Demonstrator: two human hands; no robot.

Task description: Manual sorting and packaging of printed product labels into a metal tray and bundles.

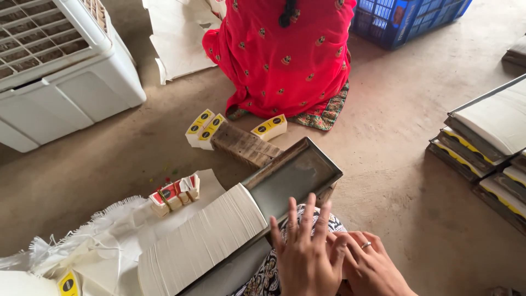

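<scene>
Left hand overlapping right hand, beside metal tray and stacked paper sheets, person in red opposite

Floor-level packing workshop. Bare dusty concrete floor; long stack of cut paper sheets in a metal tray; small yellow boxes; stacked loaded trays; blue crate; white air cooler.

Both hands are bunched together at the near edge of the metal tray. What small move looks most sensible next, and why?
Probably the left hand should reach left to the fanned stack of white sheets lying in the metal tray. Both the left and the right hand look empty, the left lying over the right's fingers, and that stack is the nearest thing to them.
</scene>
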